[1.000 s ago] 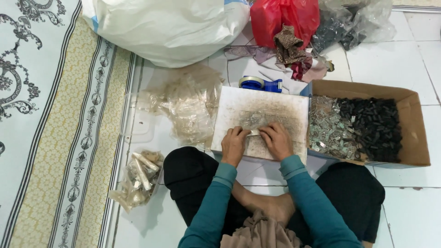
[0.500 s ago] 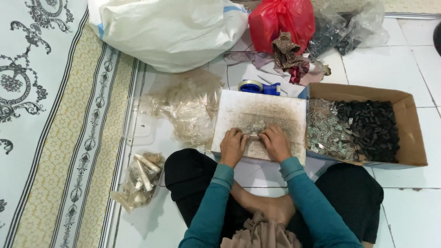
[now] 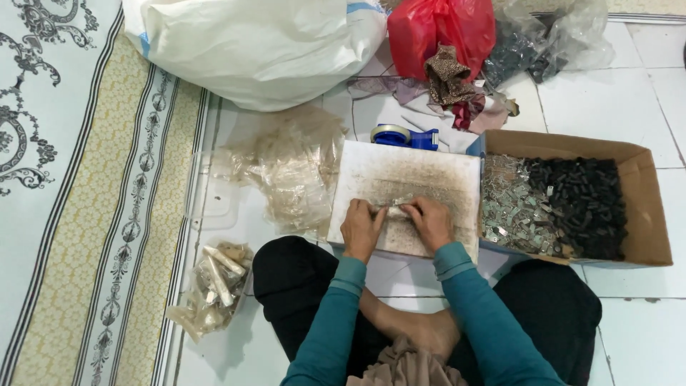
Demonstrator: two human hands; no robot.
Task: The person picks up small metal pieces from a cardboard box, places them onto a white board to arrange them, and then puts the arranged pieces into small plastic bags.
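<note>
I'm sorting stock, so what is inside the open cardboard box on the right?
The cardboard box holds two heaps: small silvery pieces on its left side and small black pieces on its right. They cover the box floor, so anything beneath them is hidden.

Matt speckled board (image 3: 407,179), brown cardboard box (image 3: 647,207), glossy red plastic bag (image 3: 439,32), smooth floor tiles (image 3: 643,93)

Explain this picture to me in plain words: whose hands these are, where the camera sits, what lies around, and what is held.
The camera sits on a person's head, looking down at their own lap and hands as they sit on a tiled floor. The left hand and right hand meet over a worn white board, pinching small silvery pieces between the fingertips; what the pieces are is too small to tell. Beside the right hand stands a cardboard box of silvery and black bits. A blue tape dispenser, clear plastic bags, a white sack and a red bag lie around.
</note>
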